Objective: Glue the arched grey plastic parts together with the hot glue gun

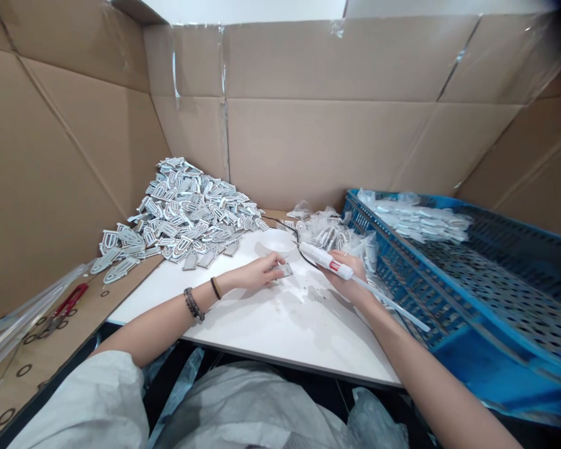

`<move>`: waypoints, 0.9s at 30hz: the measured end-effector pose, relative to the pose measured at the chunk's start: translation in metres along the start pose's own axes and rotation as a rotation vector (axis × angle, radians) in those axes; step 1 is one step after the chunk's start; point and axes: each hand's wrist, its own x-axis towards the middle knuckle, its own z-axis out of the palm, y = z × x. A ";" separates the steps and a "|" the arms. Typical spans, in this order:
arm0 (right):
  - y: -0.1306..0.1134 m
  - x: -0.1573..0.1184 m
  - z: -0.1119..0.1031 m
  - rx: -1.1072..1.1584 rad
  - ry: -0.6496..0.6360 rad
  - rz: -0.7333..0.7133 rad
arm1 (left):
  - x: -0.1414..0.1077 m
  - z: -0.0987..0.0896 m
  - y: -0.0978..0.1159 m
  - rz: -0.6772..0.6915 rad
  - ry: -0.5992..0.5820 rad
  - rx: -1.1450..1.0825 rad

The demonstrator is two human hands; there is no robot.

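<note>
Small grey piece (pixel 287 270), pinched in the left hand (pixel 258 272) above the white board (pixel 243 318); the right hand (pixel 348 277) gripped a white glue gun (pixel 315 256) at its two o'clock. Clip-shaped pieces (pixel 191 209) lay heaped at ten, the blue crate (pixel 467 333) at three.

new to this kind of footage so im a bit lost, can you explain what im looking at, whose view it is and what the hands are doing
There is no machine here, just one person's bare hands. The single picture comes from a camera worn on their head, looking forward and down.

The left hand holds a small grey piece above the white table. The right hand grips a white tool, probably a glue gun, with a pale stick out of its back.

Behind the left hand is a big pile of similar flat pieces. On the right stands a blue crate with plastic bags inside.
</note>
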 end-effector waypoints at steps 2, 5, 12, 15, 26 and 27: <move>-0.001 0.000 0.000 0.005 -0.001 0.025 | 0.003 0.003 -0.006 -0.054 0.028 -0.137; -0.001 0.000 0.000 0.025 -0.002 0.024 | 0.004 0.005 -0.010 -0.072 0.086 -0.220; -0.001 0.000 -0.001 0.021 0.007 -0.011 | 0.004 0.007 -0.005 -0.097 0.109 -0.336; -0.001 -0.001 -0.001 0.009 0.004 -0.016 | 0.006 0.010 -0.006 -0.171 0.092 -0.472; 0.001 -0.001 0.002 0.004 -0.026 0.008 | 0.007 0.009 -0.013 -0.136 0.015 -0.366; 0.001 -0.001 0.002 0.001 -0.026 0.014 | 0.007 0.009 -0.012 -0.121 0.023 -0.343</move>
